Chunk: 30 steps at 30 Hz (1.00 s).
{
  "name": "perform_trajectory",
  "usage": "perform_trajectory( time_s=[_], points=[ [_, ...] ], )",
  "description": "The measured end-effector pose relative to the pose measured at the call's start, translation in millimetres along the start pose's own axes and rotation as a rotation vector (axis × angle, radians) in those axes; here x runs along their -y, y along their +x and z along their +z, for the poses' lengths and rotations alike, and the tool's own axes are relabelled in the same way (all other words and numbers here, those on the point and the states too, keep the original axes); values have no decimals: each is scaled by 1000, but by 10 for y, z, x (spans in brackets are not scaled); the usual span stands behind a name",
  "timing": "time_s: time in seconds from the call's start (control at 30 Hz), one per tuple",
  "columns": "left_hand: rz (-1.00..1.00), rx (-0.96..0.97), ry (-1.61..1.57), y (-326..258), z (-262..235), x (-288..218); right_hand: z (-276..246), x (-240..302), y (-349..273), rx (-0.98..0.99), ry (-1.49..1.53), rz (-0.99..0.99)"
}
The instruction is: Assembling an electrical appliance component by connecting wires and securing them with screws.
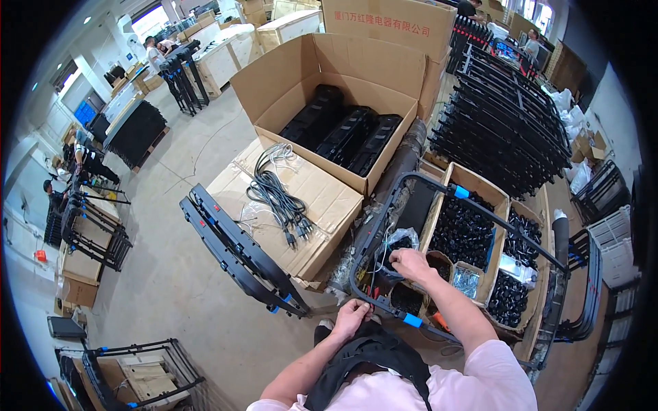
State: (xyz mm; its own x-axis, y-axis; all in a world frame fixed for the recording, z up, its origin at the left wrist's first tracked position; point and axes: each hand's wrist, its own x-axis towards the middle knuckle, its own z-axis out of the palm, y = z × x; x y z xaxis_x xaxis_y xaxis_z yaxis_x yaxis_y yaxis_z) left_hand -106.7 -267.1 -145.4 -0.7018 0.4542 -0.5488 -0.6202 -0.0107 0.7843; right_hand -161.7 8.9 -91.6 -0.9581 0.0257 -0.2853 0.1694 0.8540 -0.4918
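A black tubular frame (507, 225) with blue clips lies in front of me, across a row of parts boxes. At its near left corner is my left hand (352, 319), its fingers pinched together; what they hold is too small to tell. My right hand (413, 264) reaches over the frame's near side to a clear plastic bag (403, 237) with dark contents. Its fingers are closed, and whatever is in them is hidden. A white wire runs down beside the bag. Below my right hand is a container of small dark parts (406, 299).
Cardboard boxes of black parts (462, 222) stand at right, with a bag of silvery screws (465, 281). Coiled black power cords (275, 198) lie on a closed carton (329, 212). Behind is an open carton (404, 130) of black housings. Black curved bars (240, 257) lean at left. Frames are stacked far right.
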Motion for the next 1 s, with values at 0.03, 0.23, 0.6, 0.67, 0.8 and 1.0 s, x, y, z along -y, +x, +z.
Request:
perform_trajectory(
  time_s=[0.03, 0.23, 0.6, 0.67, 0.8, 1.0],
  points=[
    [-6, 9, -15, 6, -5, 5, 27, 43, 7, 0, -5, -2],
    [-2, 38, 15, 5, -2, -48, 130, 100, 67, -20, -69, 37],
    [-39, 99, -21, 67, -86, -22, 147, -100, 90, -132, 314, 210],
    [-45, 116, -23, 74, -86, -31, 141, -179, 91, -135, 558, 295],
    [-50, 120, 8, 89, -96, -27, 117, -309, -2, -167, 865, 378],
    [25, 131, 78, 109, -186, 50, 78, -130, -267, -204, 827, 312]
  ],
)
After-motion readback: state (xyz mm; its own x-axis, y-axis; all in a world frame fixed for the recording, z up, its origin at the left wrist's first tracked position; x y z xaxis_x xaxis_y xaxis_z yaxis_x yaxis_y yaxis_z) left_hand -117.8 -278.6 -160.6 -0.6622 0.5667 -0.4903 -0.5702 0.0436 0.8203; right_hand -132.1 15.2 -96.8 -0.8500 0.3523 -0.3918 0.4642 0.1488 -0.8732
